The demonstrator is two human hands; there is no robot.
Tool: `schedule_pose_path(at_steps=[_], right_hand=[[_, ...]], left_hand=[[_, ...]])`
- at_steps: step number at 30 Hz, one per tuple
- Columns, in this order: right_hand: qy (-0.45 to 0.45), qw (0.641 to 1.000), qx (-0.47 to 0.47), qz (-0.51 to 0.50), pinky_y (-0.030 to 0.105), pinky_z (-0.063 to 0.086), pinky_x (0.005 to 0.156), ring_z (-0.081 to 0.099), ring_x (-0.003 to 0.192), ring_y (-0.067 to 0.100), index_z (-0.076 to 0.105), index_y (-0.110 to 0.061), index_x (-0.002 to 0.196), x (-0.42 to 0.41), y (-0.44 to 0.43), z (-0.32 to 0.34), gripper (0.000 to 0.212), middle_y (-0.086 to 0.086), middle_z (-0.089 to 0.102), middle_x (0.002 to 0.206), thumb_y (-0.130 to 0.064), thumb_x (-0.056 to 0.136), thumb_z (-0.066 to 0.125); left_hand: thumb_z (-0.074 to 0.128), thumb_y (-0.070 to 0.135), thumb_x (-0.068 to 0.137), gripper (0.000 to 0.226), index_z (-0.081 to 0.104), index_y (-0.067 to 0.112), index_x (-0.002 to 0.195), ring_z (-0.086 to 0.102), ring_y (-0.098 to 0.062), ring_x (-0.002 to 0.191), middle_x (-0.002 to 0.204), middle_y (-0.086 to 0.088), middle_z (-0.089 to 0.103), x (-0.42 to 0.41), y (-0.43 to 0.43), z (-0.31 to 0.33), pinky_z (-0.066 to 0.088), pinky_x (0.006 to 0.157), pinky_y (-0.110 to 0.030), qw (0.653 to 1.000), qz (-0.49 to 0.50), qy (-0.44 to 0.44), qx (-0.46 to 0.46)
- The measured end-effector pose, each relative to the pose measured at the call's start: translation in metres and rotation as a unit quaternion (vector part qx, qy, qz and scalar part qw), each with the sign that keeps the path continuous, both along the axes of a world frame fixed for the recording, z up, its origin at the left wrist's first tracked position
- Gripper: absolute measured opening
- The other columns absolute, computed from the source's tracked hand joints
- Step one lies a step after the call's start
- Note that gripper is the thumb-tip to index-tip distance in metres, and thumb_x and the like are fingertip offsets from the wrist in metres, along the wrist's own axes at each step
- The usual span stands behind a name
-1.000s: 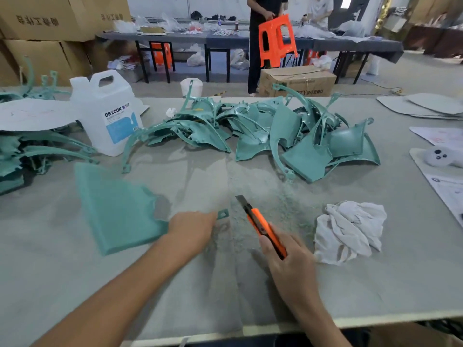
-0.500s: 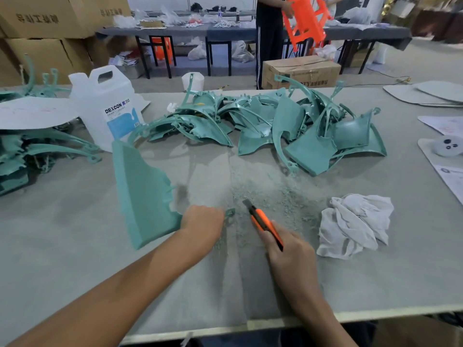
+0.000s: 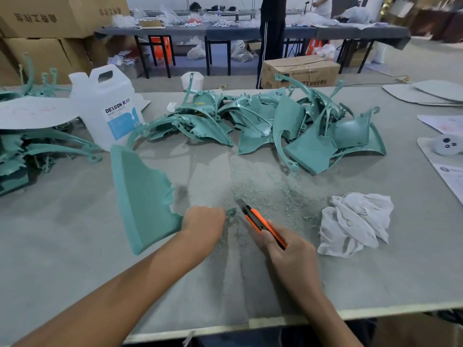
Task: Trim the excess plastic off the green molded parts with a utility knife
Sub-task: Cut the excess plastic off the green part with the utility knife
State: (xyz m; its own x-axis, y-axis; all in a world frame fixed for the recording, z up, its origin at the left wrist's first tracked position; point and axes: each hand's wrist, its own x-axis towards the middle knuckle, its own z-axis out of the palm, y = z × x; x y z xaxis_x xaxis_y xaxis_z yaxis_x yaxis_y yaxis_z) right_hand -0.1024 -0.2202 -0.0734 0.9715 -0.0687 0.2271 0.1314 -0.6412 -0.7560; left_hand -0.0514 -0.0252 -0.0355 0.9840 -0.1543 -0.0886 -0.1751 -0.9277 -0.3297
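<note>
I see one green molded part (image 3: 142, 196) tipped up on its long edge, ragged flash along its right side, gripped near its narrow tab end by the left hand (image 3: 203, 224). The utility knife (image 3: 260, 221) (orange and black, blade out) is held in the right hand (image 3: 290, 251), its tip just beside that tab. More green parts (image 3: 275, 121) lie heaped behind.

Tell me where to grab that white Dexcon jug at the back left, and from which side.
Take the jug by the moulded handle on top, coming down from above. It stands upright with the handle opening facing you; green parts crowd its right and a white sheet lies at its left.
</note>
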Motion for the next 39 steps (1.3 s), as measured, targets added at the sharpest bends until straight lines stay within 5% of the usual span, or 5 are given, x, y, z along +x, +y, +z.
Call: schedule_pose_path(at_steps=[3, 8, 13, 30, 39], right_hand=[[0.047, 0.997, 0.050, 0.030, 0.010, 0.041, 0.062, 0.063, 0.074, -0.010, 0.071, -0.052, 0.106, 0.008, -0.008, 0.003, 0.019, -0.027, 0.070, 0.074, -0.040, 0.092, 0.067], [0.084, 0.986, 0.113, 0.094, 0.015, 0.039, 0.049, 0.052, 0.045, 0.002, 0.069, -0.064, 0.098, 0.014, -0.018, 0.006, 0.023, -0.012, 0.059, 0.051, -0.042, 0.092, 0.066], [0.079, 0.981, 0.138, 0.110, 0.023, 0.044, 0.050, 0.052, 0.047, 0.005, 0.071, -0.056, 0.107, 0.015, -0.021, 0.001, 0.023, -0.003, 0.069, 0.066, -0.041, 0.090, 0.065], [0.108, 0.979, 0.129, 0.119, 0.017, 0.035, 0.046, 0.047, 0.043, 0.003, 0.075, -0.047, 0.107, 0.016, -0.024, 0.004, 0.020, -0.008, 0.054, 0.046, -0.034, 0.093, 0.068], [0.041, 0.992, 0.090, 0.079, 0.020, 0.042, 0.063, 0.061, 0.065, -0.001, 0.071, -0.055, 0.100, 0.013, -0.024, -0.001, 0.021, -0.025, 0.068, 0.072, -0.035, 0.092, 0.070]], left_hand=[[0.042, 0.007, 0.098, 0.026, 0.056, 0.019, 0.117, 0.068, -0.027, 0.098, 0.106, -0.003, 0.070, -0.001, 0.004, -0.003, 0.036, 0.068, -0.030, 1.000, -0.002, -0.009, -0.009], [0.039, 0.008, 0.099, 0.027, 0.048, 0.020, 0.121, 0.068, -0.028, 0.090, 0.099, -0.004, 0.070, -0.005, 0.014, -0.007, 0.033, 0.062, -0.032, 0.999, -0.029, -0.020, -0.020], [0.039, 0.009, 0.100, 0.022, 0.047, 0.018, 0.118, 0.068, -0.028, 0.085, 0.095, -0.004, 0.069, -0.004, 0.020, -0.007, 0.034, 0.061, -0.033, 0.998, -0.050, -0.017, -0.027], [0.038, 0.010, 0.101, 0.019, 0.044, 0.020, 0.116, 0.070, -0.027, 0.085, 0.097, -0.001, 0.069, -0.003, 0.027, -0.017, 0.033, 0.059, -0.032, 0.997, -0.074, -0.030, -0.008], [0.040, 0.011, 0.099, 0.021, 0.043, 0.021, 0.116, 0.067, -0.027, 0.079, 0.091, -0.001, 0.068, -0.005, 0.028, -0.016, 0.032, 0.058, -0.034, 0.998, -0.058, -0.029, -0.012]])
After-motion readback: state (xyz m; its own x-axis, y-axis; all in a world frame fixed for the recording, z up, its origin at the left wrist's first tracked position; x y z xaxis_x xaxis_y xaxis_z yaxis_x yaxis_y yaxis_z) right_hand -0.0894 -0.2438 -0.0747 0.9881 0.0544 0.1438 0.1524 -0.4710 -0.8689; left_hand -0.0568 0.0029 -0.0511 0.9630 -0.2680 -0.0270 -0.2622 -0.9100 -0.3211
